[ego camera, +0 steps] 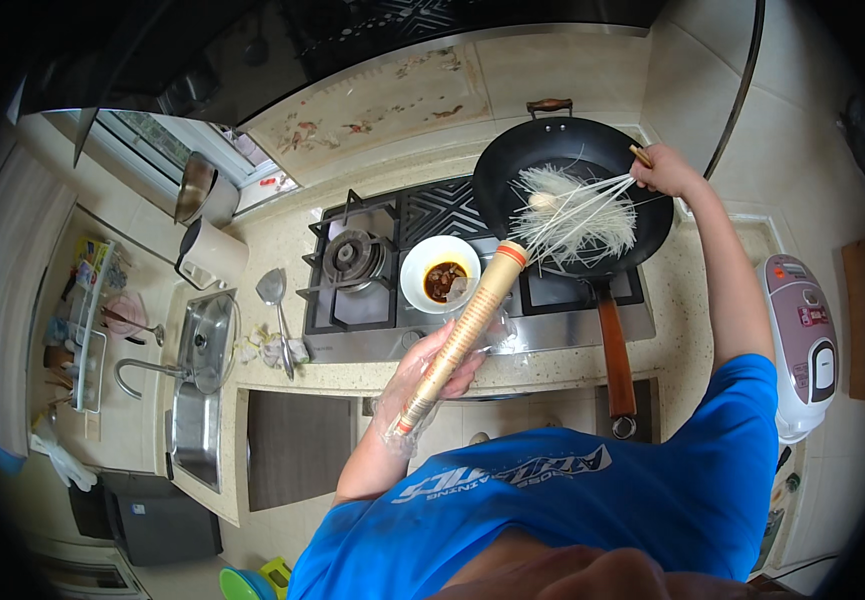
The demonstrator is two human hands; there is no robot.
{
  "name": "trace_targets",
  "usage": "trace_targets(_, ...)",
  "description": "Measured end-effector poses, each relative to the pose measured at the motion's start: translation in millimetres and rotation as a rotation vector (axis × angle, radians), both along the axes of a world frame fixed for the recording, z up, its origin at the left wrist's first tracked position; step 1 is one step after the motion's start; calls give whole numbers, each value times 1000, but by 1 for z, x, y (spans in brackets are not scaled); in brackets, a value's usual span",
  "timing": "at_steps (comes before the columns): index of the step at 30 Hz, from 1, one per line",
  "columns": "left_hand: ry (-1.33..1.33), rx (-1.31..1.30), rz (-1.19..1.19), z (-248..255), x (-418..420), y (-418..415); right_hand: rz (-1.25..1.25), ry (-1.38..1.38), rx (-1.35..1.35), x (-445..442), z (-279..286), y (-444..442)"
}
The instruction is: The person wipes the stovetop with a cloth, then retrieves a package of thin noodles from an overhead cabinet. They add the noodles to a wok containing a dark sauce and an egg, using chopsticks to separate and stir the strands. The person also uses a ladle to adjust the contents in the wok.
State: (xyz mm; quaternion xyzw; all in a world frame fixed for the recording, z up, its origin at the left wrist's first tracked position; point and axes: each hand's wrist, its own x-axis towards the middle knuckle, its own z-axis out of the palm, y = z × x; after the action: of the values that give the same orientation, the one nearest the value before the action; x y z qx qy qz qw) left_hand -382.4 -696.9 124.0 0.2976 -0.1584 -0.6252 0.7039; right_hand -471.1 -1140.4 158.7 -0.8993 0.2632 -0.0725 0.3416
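My left hand (pixel 458 375) is wrapped around a long paper roll of dried noodles (pixel 470 322), with crinkled clear plastic about its lower part. The roll slants up to the right, its top end at the rim of a black wok (pixel 496 165). Inside the wok lies a loose heap of thin white noodles (pixel 590 225), with a pale rounded thing (pixel 543 201) among them. Over the wok's right side, my right hand (pixel 665 174) grips white noodle strands (pixel 597 195); a short tan stick end (pixel 640 155) pokes out of the fist.
A white bowl of dark sauce (pixel 443 281) rests on the gas stove (pixel 357 330), beside the left burner (pixel 355 255). A metal spatula (pixel 275 292) lies left of it. The wok's wooden handle (pixel 616 360) juts toward me. A rice cooker (pixel 800 337) stands right, a sink (pixel 196 435) left.
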Motion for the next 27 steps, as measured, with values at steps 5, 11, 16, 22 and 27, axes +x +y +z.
trace_targets(5,-82,-108,7,-13,3,2,-55,-59,-382,-4,1,19)
trace_targets(11,-73,-58,34,-14,2,4,209,-207,-36,-7,50,84)
trace_targets(16,32,3,-27,-14,3,1,630,-177,-286,6,37,147)
trace_targets(22,-92,-198,-27,-4,-3,14,477,58,-568,12,39,141)
trace_targets(27,-101,-79,38,-7,-1,33,242,-97,-649,2,29,101)
